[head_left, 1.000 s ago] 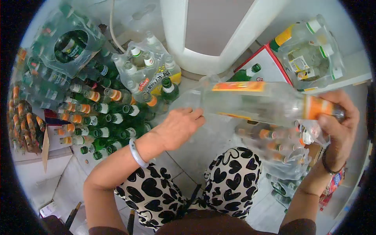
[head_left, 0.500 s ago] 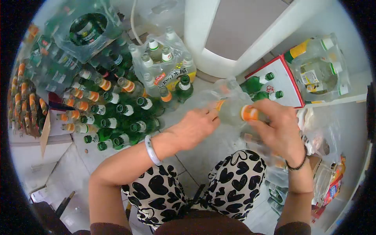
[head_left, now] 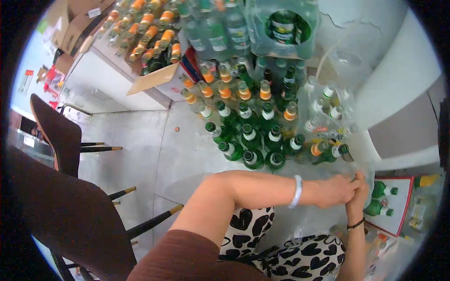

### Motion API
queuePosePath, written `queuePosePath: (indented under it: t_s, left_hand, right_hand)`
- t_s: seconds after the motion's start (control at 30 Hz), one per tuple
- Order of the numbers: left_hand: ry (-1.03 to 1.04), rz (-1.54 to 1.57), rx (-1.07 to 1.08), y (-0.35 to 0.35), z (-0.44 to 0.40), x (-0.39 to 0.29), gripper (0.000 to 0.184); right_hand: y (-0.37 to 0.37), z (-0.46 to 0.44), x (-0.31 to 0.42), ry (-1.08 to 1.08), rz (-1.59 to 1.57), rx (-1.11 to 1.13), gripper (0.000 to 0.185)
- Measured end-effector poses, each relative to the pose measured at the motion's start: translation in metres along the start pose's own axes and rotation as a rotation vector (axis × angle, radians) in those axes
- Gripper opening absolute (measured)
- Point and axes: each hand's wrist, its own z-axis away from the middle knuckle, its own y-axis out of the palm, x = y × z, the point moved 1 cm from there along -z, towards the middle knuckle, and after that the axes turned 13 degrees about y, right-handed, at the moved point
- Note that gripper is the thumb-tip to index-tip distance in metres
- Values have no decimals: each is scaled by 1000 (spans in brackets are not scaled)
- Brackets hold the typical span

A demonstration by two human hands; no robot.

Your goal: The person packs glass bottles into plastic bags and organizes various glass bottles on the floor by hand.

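Pale tiled floor (head_left: 136, 164) throughout. White stand (head_left: 396, 100) far right, grey panel. Dark chair (head_left: 70, 210) near left, second chair (head_left: 58, 133) behind it. White cabinet (head_left: 101, 89) far left, carrying orange-banded bottles (head_left: 150, 33); open carton (head_left: 164, 79) at its right end, red mark on the side, not legible.

Middle: cluster of green bottles (head_left: 251, 159) upright on floor, white neck labels, text too small. Behind them, more bottles with plain orange neck bands (head_left: 225, 91). Wrapped green pack (head_left: 283, 29) far middle, pale script on a dark label, brand not readable. Clear pack (head_left: 328, 112) right of cluster, white caps, red and yellow print, blurred.

White box (head_left: 401, 201) right, red edge, red mark unreadable; two flat bottles (head_left: 379, 207) lie on it, white neck bands. Yellow label (head_left: 425, 181) at far right edge, no words legible.

Left hand (head_left: 335, 191) and right hand (head_left: 357, 193) meet just left of the box, fingers bent and bunched together, blurred; can't tell what they grasp. Clear plastic (head_left: 368, 169) right by them; tilted bottle (head_left: 333, 153) just beyond. Pale bangle (head_left: 296, 191) left wrist, dark bracelet (head_left: 356, 225) right. Small cap (head_left: 176, 129) on floor, left.
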Motion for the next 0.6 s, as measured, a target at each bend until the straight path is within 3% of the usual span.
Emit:
queuePosePath:
  t_s: [0.13,0.2,0.23,0.3,0.37,0.4,0.5,0.53,0.6]
  left_hand:
    - [9,-25,-152,16,-4,5,18]
    - [-15,-42,-208,15,-3,4,19]
    - [80,-42,-176,5,-3,-2,19]
    - [159,-52,-131,5,-4,-9,19]
    - [225,-120,68,29,-18,-6,29]
    - [193,-136,85,31,-15,-6,29]
    - [73,62,-141,24,-7,-6,45]
    - [134,-59,-344,23,-9,-3,47]
    - [149,-206,-479,-13,-3,-6,51]
  right_hand:
    - [7,-11,-26,-74,-188,-98,12]
    - [-2,-18,-51,36,-147,9,15]
    - [-5,-21,-54,68,-134,49,16]
    - [-14,-22,-52,116,458,103,23]
    - [-8,-8,-30,-38,391,-115,34]
    - [-16,-11,-43,-16,396,-16,27]
    - [-28,-11,-45,-12,491,79,25]
    - [-31,-12,-42,-16,546,105,25]
    - [-35,-8,-26,-23,645,164,27]
